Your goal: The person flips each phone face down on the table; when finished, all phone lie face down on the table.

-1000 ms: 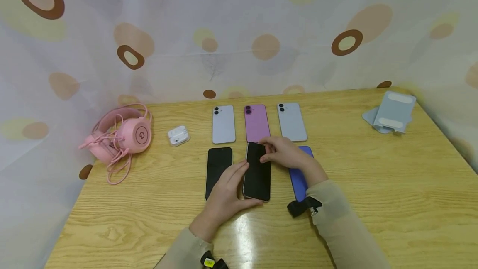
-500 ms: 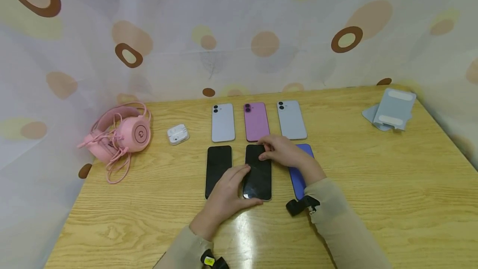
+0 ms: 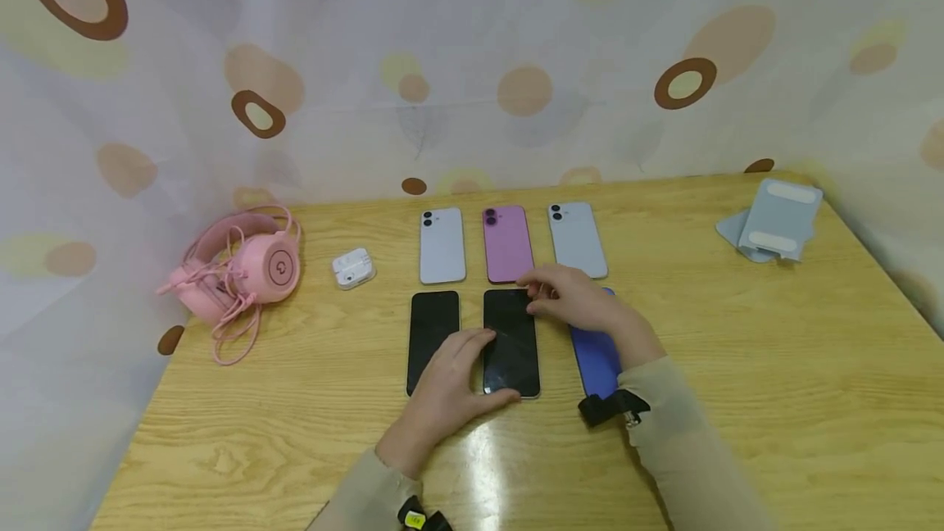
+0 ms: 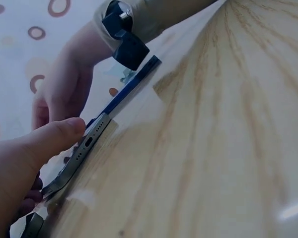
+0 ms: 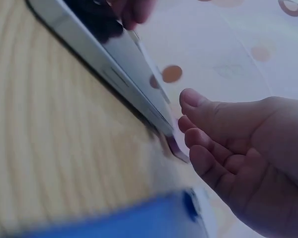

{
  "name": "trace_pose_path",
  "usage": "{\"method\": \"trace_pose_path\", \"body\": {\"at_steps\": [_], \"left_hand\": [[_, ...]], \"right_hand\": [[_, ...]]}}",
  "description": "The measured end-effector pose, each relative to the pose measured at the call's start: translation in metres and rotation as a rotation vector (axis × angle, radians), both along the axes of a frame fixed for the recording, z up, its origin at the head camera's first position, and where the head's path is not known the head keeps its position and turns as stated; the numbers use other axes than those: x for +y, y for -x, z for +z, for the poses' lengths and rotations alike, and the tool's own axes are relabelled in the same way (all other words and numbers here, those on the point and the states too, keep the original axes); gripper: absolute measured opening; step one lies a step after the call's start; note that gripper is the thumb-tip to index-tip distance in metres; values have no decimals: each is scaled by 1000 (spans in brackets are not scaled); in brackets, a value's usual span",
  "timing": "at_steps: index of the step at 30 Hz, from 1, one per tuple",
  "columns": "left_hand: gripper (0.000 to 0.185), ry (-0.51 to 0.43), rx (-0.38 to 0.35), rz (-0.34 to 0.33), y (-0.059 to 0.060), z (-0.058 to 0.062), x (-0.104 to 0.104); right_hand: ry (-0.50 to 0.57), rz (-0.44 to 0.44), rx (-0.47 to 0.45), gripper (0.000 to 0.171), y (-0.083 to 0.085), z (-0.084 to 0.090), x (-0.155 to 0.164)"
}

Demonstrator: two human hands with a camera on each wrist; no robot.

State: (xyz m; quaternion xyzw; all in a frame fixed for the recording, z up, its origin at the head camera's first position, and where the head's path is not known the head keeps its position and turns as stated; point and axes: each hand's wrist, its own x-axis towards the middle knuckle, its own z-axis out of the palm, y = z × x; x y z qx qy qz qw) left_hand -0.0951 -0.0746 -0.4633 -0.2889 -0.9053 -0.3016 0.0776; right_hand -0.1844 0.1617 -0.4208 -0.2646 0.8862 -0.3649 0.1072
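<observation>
Head view lighting is even; glare marks the table (image 3: pixel 483 465). Wrist views are dimmer; the right one blurs the blue phone (image 5: pixel 124 223).

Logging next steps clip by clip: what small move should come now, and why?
Probably, the right hand should move to the flat, rectangular blue phone: it shows its blue back, while the middle black-screened phone and left black-screened phone of its row lie screen-up, and that hand appears to hold nothing.
</observation>
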Motion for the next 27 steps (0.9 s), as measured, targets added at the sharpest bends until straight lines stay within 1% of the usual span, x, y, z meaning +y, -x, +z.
{"method": "trace_pose_path", "body": {"at_steps": [3, 5, 8, 12, 16, 20, 23, 27], "left_hand": [[77, -3, -31, 12, -2, 5, 4], [76, -16, -54, 6, -3, 9, 9], [73, -45, -88, -31, -4, 15, 21], [72, -57, -118, -94, -4, 19, 43], [74, -42, -133, -143, -6, 19, 67], [76, -28, -129, -157, -8, 17, 85], [78, -20, -150, -150, -9, 14, 91], [81, 26, -160, -134, -7, 10, 95]], "right_hand": [[-11, -35, 1, 33, -2, 5, 19], [-26, -67, 1, 33, -4, 6, 34], [-49, -106, -7, 35, -8, 8, 54], [-80, -133, 15, 36, -13, 8, 74], [-83, -162, 19, 35, -17, 8, 86], [-71, -165, 6, 35, -17, 7, 89], [-68, -165, -15, 35, -16, 4, 90], [-71, -181, -43, 35, -15, 1, 92]]}}
